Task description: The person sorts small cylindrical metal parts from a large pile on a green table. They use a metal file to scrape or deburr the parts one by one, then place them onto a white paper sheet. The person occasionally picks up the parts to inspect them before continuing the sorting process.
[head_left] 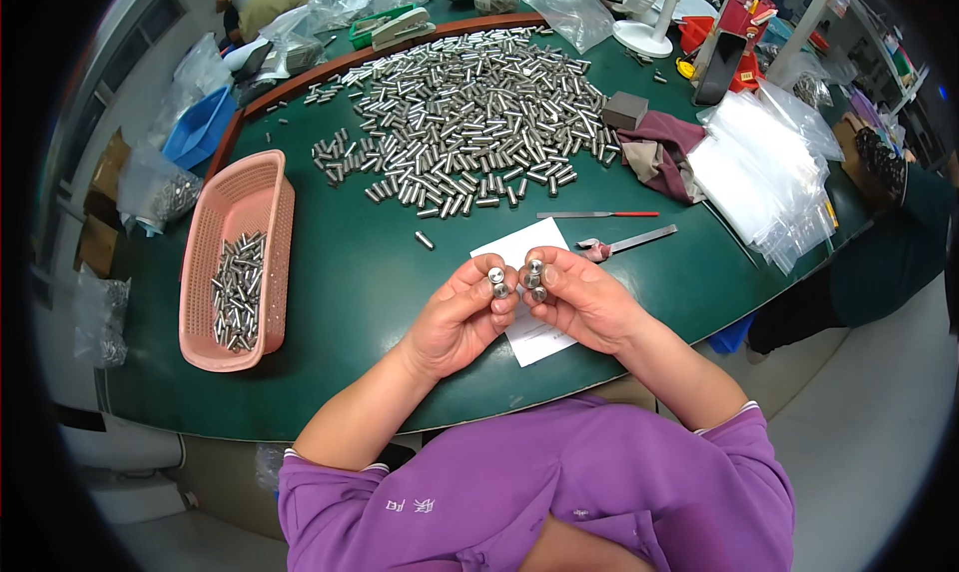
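Note:
Short shiny metal pins are pinched in both of my hands, close together above a white paper sheet (544, 344). My left hand (452, 317) is closed on two metal pins (497, 282), their round ends facing up. In my right hand (589, 297) the fingers are closed on a few more metal pins (535, 277). A large heap of the same pins (460, 112) spreads over the green table beyond my hands. One loose pin (425, 240) lies apart, up and left of my left hand. At the left stands a pink plastic basket (283, 262) partly filled with pins.
A file with a red handle (634, 213) and a flat metal tool with a wrapped grip (639, 238) lie right of the paper. Plastic bags (754, 172), a maroon cloth (664, 142) and a grey block (624, 110) lie further right. A wooden rim (230, 137) edges the table's far left.

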Motion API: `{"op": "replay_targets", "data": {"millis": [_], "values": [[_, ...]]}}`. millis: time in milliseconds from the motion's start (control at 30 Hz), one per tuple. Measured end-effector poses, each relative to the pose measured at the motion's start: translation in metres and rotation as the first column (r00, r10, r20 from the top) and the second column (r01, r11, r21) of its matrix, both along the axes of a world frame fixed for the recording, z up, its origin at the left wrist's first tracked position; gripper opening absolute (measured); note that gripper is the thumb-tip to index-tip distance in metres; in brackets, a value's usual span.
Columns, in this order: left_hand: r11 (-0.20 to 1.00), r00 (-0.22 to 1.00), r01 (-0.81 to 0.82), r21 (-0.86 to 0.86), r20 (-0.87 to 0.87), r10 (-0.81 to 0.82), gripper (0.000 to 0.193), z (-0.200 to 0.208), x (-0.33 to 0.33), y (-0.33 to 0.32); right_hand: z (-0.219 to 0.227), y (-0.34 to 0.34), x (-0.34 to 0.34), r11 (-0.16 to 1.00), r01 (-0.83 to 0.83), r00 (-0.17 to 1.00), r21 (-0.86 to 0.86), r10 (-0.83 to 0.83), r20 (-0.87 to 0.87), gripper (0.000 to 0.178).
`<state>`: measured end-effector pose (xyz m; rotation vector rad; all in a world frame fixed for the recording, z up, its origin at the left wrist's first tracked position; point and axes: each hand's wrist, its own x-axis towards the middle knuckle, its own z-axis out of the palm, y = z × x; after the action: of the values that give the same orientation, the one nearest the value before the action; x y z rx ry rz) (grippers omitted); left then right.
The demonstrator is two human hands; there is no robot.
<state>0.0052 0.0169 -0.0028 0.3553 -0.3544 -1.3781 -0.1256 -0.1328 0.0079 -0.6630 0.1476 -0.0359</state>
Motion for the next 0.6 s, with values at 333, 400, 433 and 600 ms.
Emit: {"op": "replay_targets", "data": {"millis": [333, 400, 433, 600], "values": [[0.999, 0.999, -0.041, -0.008, 0.027, 0.041, 0.018, -0.002, 0.000, -0.002, -0.006, -0.001, 0.001, 0.997, -0.001, 0.999, 0.073, -0.002, 0.037, 0.025], [0.999, 0.999, -0.040, 0.014, 0.027, 0.040, 0.016, -0.001, 0.000, -0.002, -0.007, -0.001, 0.000, 0.995, 0.011, 1.000, 0.095, -0.012, 0.004, 0.026], [0.999, 0.999, -0.040, 0.025, 0.027, 0.039, 0.016, -0.001, -0.001, -0.002, -0.006, -0.001, 0.000, 0.996, 0.016, 1.000, 0.092, -0.015, -0.013, 0.027], [0.997, 0.999, -0.016, 0.071, 0.034, 0.014, 0.017, 0.000, -0.001, -0.002, -0.007, -0.003, 0.002, 0.996, -0.007, 1.000, 0.093, 0.008, -0.020, 0.028]]}}
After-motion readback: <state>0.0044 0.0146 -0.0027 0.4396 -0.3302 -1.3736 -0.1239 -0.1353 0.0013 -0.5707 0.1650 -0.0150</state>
